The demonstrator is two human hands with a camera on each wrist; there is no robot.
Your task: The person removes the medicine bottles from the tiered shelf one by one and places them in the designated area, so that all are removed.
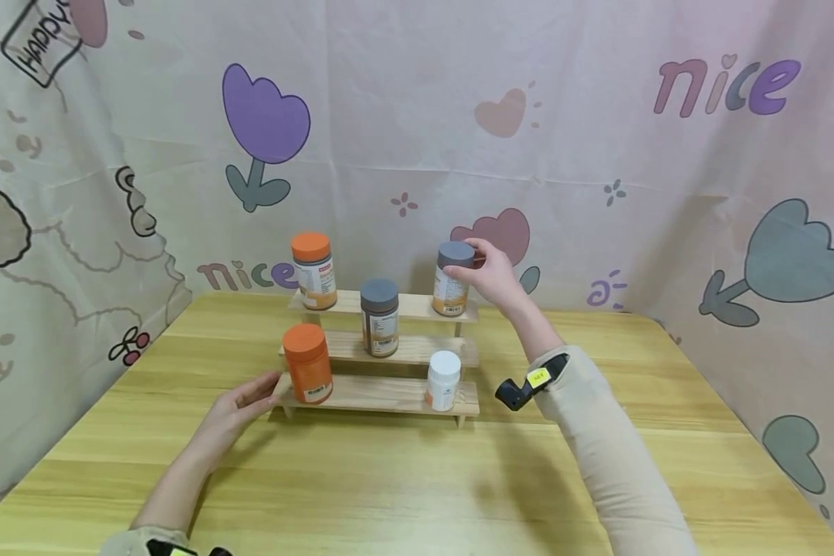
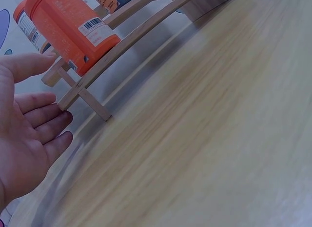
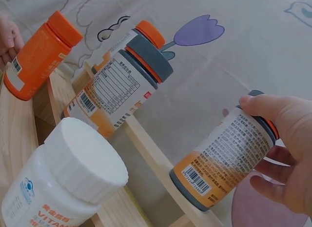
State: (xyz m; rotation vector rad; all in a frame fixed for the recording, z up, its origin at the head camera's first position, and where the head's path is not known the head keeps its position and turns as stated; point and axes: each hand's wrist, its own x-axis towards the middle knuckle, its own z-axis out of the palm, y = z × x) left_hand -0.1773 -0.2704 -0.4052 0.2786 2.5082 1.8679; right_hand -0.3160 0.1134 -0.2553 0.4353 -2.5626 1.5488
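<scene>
On a pale wooden table before a tulip-print cloth, we see the right hand grasping the grey-lidded orange-labelled jar on the three-step wooden rack's top shelf, while the left hand, fingers straight, steadies the rack's end.

The backdrop cloth is showing "nice" in coloured letters at upper right and again behind the wooden stepped shelf, plus "HAPPY" in a box at upper left. The white bottle is reading "VITAM" in orange.
</scene>
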